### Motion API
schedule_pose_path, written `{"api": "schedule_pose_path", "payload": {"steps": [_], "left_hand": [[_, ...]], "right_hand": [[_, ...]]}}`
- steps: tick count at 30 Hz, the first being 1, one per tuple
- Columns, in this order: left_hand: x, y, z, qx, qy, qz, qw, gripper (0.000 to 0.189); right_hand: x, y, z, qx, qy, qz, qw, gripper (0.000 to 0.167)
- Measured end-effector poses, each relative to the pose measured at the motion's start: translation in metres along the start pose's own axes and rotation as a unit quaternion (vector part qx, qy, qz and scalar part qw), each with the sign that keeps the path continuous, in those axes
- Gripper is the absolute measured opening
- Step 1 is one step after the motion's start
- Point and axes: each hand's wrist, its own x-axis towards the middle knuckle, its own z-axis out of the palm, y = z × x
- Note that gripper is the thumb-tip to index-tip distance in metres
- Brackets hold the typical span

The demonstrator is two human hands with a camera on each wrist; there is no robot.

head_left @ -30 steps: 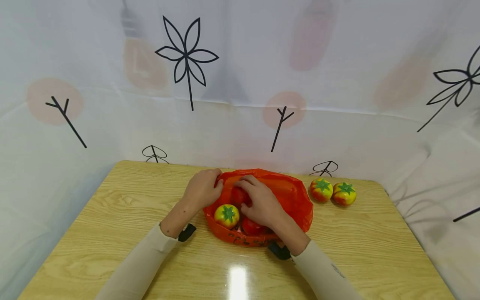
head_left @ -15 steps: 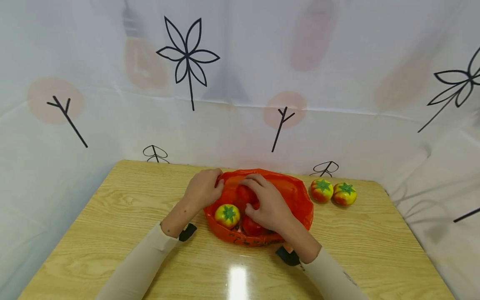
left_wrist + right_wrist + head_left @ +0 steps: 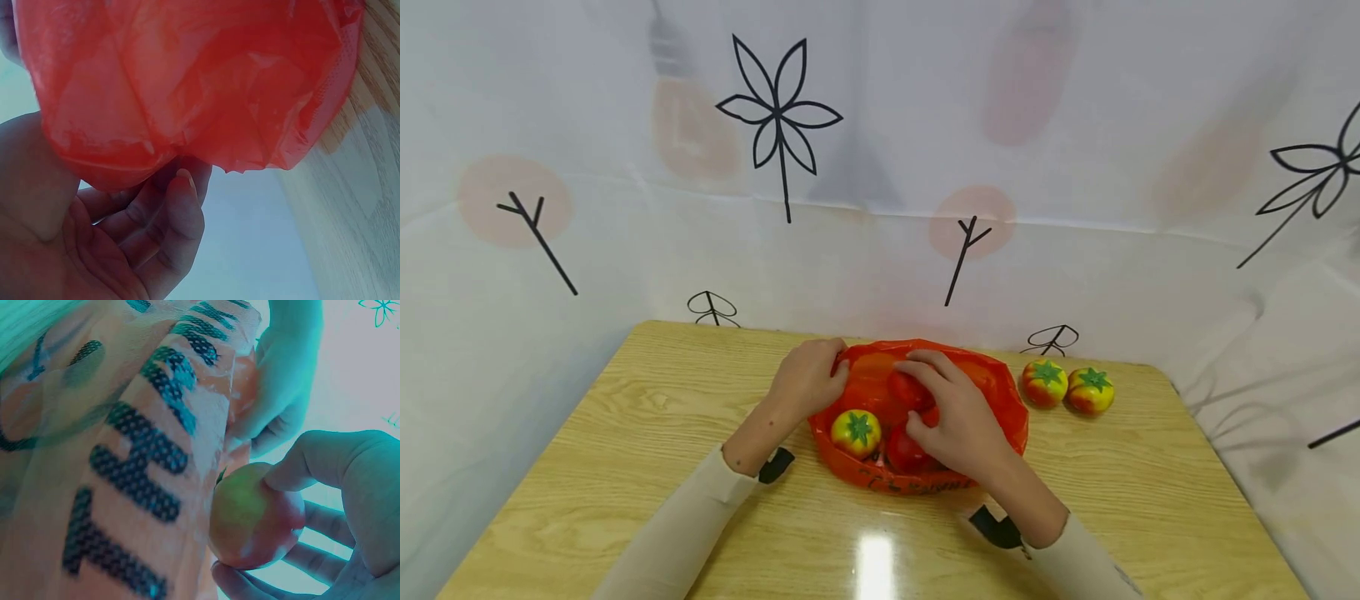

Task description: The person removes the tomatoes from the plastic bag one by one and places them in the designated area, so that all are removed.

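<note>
Pinching red bag [image 3: 187, 87] with left fingers [image 3: 184, 215], round fruit [image 3: 256, 515] with curled right fingers [image 3: 319, 561].

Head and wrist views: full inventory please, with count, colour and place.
Table: one, light wood, centre
Backdrop: one, white, patterned, behind table
Bag: one, red, on table
Loose fruits: two, yellow-red, on table, right of bag
Leafy fruit: one, yellow-red, in bag
Red fruit: at least one, red, in bag
Held fruit: one, red and greenish, at bag's mouth
Wrist pieces: two, black, at wrists
Sleeves: two, cream, forearms
Left hand: one, gripping bag
Right hand: one, holding fruit
</note>
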Motion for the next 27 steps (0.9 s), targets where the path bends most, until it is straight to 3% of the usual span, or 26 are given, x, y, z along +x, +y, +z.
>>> {"api": "schedule_pose_path", "payload": {"steps": [27], "left_hand": [[0.0,-0.003,0.003,0.001,-0.001,-0.003,1.0,0.021]], "right_hand": [[-0.041,0.019,-0.039,-0.003,0.064,0.033,0.9974,0.058]]}}
